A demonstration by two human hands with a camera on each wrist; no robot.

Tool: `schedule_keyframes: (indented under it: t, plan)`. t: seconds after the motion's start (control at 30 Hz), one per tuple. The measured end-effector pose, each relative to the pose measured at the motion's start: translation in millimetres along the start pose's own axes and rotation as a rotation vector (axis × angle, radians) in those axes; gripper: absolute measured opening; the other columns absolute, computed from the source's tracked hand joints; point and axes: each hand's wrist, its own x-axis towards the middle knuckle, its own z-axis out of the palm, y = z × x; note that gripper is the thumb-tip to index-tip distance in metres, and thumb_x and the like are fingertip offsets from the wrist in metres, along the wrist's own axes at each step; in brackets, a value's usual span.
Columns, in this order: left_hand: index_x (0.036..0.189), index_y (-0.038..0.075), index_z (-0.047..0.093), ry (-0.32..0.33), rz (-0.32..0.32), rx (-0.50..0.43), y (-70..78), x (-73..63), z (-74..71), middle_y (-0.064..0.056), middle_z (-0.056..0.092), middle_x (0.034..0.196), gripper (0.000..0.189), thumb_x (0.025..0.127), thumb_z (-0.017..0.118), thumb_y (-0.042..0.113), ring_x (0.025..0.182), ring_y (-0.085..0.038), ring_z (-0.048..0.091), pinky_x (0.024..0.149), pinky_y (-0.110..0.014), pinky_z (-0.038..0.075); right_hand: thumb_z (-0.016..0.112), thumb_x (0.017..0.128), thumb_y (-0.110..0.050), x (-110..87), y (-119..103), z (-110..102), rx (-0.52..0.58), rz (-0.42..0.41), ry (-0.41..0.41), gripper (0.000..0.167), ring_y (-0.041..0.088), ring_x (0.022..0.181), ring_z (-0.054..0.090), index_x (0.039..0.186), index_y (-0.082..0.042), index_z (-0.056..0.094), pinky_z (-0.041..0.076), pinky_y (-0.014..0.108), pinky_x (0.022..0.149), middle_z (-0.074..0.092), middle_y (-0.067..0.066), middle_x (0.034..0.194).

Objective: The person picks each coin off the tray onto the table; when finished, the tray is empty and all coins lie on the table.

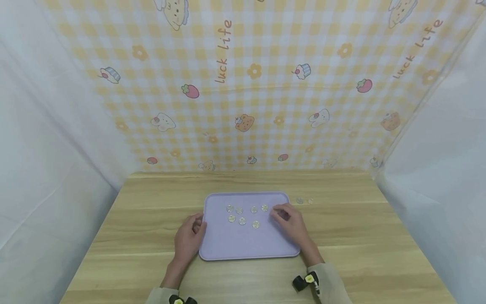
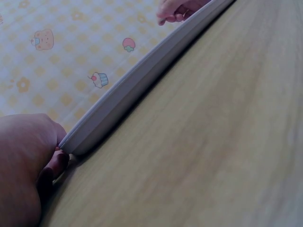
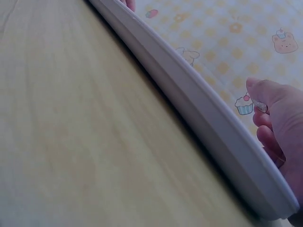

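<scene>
A lilac tray (image 1: 228, 247) lies on the wooden table. Several small, shiny, coin-like discs (image 1: 242, 221) are spread over its middle and back. My left hand (image 1: 188, 238) grips the tray's left rim, thumb on top and fingers tucked at the edge; the left wrist view has that hand (image 2: 26, 161) at the tray corner. Above the tray's right side, my right hand (image 1: 291, 223) has thumb and fingertips brought together. The right wrist view gives a small shiny disc (image 3: 261, 108) pinched between them, partly hidden by the fingers.
Two more discs (image 1: 300, 201) lie on the table (image 1: 360, 236) just past the tray's back right corner. A yellow checked cloth (image 1: 250, 97) hangs behind the table. White sheets (image 1: 49, 147) close off both sides.
</scene>
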Motion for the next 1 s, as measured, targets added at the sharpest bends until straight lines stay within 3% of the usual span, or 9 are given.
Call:
schedule_keyframes:
  t: [0.17,0.47,0.8,1.0]
  plan:
    - [0.119,0.01,0.069,-0.005,0.004,-0.006,0.4,-0.7,1.6,-0.001,0.069,0.089,0.03,0.09,0.072,0.015,0.063,-0.008,0.053,0.055,-0.021,0.044,0.079,0.085,-0.017,-0.3,2.1,-3.8,0.024,0.031,0.03,0.016,0.005,0.078,0.059,0.1,-0.012,0.074,0.052,0.021,0.073,0.067,-0.001,0.086]
    - [0.118,0.009,0.07,0.02,0.044,0.004,2.6,0.9,0.6,-0.001,0.068,0.088,0.029,0.089,0.072,0.014,0.064,-0.008,0.054,0.055,-0.021,0.044,0.079,0.083,-0.008,7.0,17.7,-12.8,0.01,-0.04,0.249,0.02,0.002,0.077,0.055,0.102,-0.005,0.073,0.048,0.012,0.07,0.066,0.006,0.085]
    - [0.119,0.009,0.069,0.013,0.026,0.007,1.5,0.3,-0.8,-0.002,0.069,0.089,0.03,0.09,0.071,0.015,0.064,-0.009,0.053,0.055,-0.021,0.044,0.08,0.082,-0.008,11.5,34.9,-21.6,-0.028,-0.056,0.305,0.02,0.0,0.076,0.056,0.1,-0.003,0.073,0.047,0.011,0.069,0.068,0.008,0.085]
    - [0.12,0.009,0.069,0.004,0.015,0.015,0.7,0.4,-0.6,-0.002,0.068,0.089,0.031,0.09,0.071,0.016,0.065,-0.009,0.054,0.056,-0.021,0.044,0.079,0.084,-0.011,12.6,43.1,-34.5,-0.026,0.007,0.319,0.024,0.002,0.079,0.055,0.106,-0.001,0.073,0.046,0.009,0.071,0.066,0.009,0.089]
